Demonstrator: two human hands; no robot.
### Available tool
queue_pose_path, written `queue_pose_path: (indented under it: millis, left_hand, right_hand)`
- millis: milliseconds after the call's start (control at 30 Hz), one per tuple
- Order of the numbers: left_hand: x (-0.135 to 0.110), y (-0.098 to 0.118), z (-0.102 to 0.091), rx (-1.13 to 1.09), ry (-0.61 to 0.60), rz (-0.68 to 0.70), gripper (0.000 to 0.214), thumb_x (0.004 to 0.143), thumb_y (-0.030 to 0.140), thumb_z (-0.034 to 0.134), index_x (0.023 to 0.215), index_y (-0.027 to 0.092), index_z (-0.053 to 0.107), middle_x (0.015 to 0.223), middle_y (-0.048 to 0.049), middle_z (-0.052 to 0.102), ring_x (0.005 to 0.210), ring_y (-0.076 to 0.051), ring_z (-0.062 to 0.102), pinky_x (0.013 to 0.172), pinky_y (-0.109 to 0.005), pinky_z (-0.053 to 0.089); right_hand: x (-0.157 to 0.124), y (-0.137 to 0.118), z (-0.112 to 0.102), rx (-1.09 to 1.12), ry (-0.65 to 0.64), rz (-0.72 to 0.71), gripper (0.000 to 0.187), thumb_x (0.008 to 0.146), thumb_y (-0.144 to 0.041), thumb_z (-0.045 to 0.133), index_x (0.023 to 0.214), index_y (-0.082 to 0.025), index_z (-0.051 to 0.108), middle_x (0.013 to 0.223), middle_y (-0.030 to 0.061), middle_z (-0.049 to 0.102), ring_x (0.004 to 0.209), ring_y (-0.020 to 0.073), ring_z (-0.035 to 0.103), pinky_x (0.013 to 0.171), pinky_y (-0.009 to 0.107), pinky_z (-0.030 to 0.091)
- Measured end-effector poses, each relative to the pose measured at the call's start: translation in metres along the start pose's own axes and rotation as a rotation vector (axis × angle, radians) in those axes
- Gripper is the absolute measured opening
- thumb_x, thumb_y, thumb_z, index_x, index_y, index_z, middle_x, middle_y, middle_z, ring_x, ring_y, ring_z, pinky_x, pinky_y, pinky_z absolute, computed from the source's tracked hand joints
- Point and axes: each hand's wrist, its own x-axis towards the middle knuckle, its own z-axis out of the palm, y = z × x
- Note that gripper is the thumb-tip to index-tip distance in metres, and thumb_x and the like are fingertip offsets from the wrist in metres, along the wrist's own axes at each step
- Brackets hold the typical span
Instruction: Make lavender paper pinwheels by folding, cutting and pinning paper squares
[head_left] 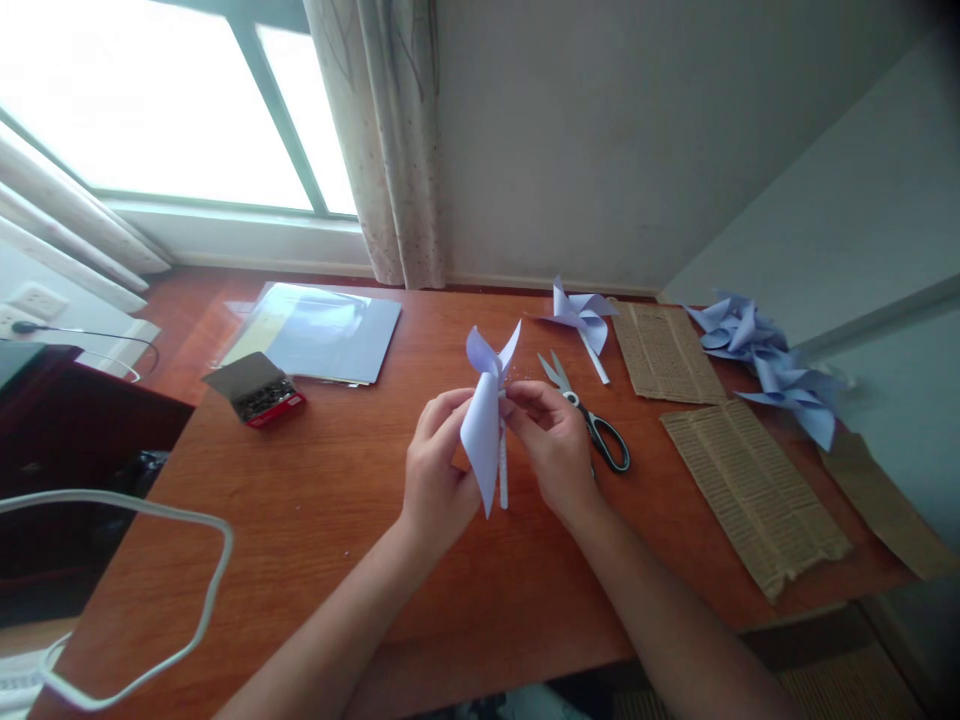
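A paper pinwheel (486, 430) is held up above the table, its pale blades seen edge-on and its white paper stick (504, 480) hanging down behind them. My left hand (442, 455) is closed on the blades from the left, some fingertips hidden behind the paper. At the top of the stick, close behind the blades, my right hand (553, 435) pinches with thumb and forefinger. Just beyond the right hand lie open scissors (611, 440) with black and white handles. Another finished-looking pinwheel (581, 315) rests farther back.
Several pinwheels (780, 360) are piled at the far right, beside cardboard pieces (754, 490). On the left sit an open red box (274, 402) of small dark metal pieces and a clear folder (315, 330). A white cable (217, 580) loops over the table's left edge (142, 540).
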Motion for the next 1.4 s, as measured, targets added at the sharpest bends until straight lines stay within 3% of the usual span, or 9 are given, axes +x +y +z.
queue_pose_path:
  millis: [300, 567, 767, 967, 1067, 1200, 1300, 1400]
  left_hand:
    - [-0.002, -0.002, 0.003, 0.073, 0.097, -0.061, 0.025, 0.081, 0.019, 0.076, 0.105, 0.027, 0.073, 0.107, -0.0052, 0.059, 0.100, -0.025, 0.060, 0.087, -0.039, 0.051]
    - [0.001, 0.006, 0.001, 0.023, 0.016, -0.032, 0.024, 0.081, 0.016, 0.075, 0.103, 0.022, 0.070, 0.101, -0.0030, 0.062, 0.086, -0.018, 0.062, 0.077, -0.030, 0.051]
    - [0.002, 0.006, 0.003, 0.016, 0.062, -0.019, 0.026, 0.082, 0.012, 0.073, 0.107, 0.019, 0.068, 0.098, -0.0019, 0.064, 0.081, -0.014, 0.063, 0.074, -0.024, 0.051]
    - [0.003, 0.003, 0.001, 0.015, 0.097, -0.058, 0.017, 0.084, 0.017, 0.071, 0.101, 0.018, 0.073, 0.094, -0.0024, 0.070, 0.079, -0.015, 0.066, 0.073, -0.024, 0.052]
    - [0.003, -0.002, 0.003, -0.074, 0.173, -0.203, 0.014, 0.082, 0.024, 0.074, 0.094, 0.016, 0.073, 0.087, -0.0028, 0.071, 0.076, -0.017, 0.067, 0.075, -0.027, 0.055]
    - [0.010, -0.009, 0.004, -0.320, 0.386, -0.381, 0.021, 0.077, 0.030, 0.079, 0.091, 0.016, 0.073, 0.091, -0.0055, 0.075, 0.088, -0.021, 0.070, 0.084, -0.031, 0.057]
    - [0.017, -0.010, 0.002, -0.386, 0.499, -0.379, 0.025, 0.075, 0.032, 0.081, 0.093, 0.016, 0.073, 0.093, -0.0058, 0.075, 0.094, -0.022, 0.071, 0.088, -0.032, 0.056]
    - [0.019, -0.010, -0.002, -0.368, 0.538, -0.363, 0.026, 0.074, 0.031, 0.082, 0.094, 0.017, 0.073, 0.093, -0.0048, 0.075, 0.092, -0.020, 0.071, 0.085, -0.030, 0.056]
  right_hand:
    - [0.003, -0.001, -0.001, 0.072, -0.023, 0.048, 0.014, 0.072, -0.028, 0.085, 0.081, -0.023, 0.075, 0.079, -0.0015, 0.074, 0.076, 0.0161, 0.066, 0.072, 0.029, 0.053]
    - [0.001, -0.005, 0.000, 0.055, -0.041, 0.057, 0.016, 0.075, -0.034, 0.083, 0.081, -0.023, 0.072, 0.069, -0.0031, 0.070, 0.057, 0.0123, 0.060, 0.054, 0.026, 0.048]
    - [0.002, -0.006, -0.002, 0.035, -0.065, 0.018, 0.017, 0.076, -0.034, 0.083, 0.081, -0.021, 0.074, 0.075, -0.0015, 0.072, 0.071, 0.0140, 0.066, 0.068, 0.026, 0.054]
    - [0.001, -0.004, -0.002, 0.013, -0.105, -0.015, 0.014, 0.081, -0.033, 0.078, 0.087, -0.021, 0.073, 0.080, -0.0007, 0.072, 0.072, 0.0139, 0.067, 0.069, 0.026, 0.056]
    - [-0.001, -0.002, -0.001, -0.113, -0.131, -0.096, 0.013, 0.088, -0.032, 0.070, 0.095, -0.021, 0.072, 0.087, 0.0020, 0.073, 0.077, 0.0156, 0.069, 0.071, 0.028, 0.057]
    - [-0.007, -0.001, 0.001, -0.442, -0.174, -0.323, 0.023, 0.093, -0.024, 0.062, 0.115, -0.022, 0.068, 0.098, 0.0050, 0.074, 0.083, 0.0163, 0.070, 0.075, 0.028, 0.057]
    - [-0.014, 0.005, 0.005, -0.582, -0.274, -0.416, 0.041, 0.094, -0.020, 0.059, 0.134, -0.022, 0.057, 0.101, 0.0059, 0.074, 0.083, 0.0164, 0.070, 0.079, 0.030, 0.058]
    - [-0.022, 0.014, 0.012, -0.611, -0.367, -0.437, 0.050, 0.095, -0.021, 0.058, 0.144, -0.022, 0.047, 0.100, 0.0062, 0.073, 0.081, 0.0171, 0.069, 0.082, 0.032, 0.058]
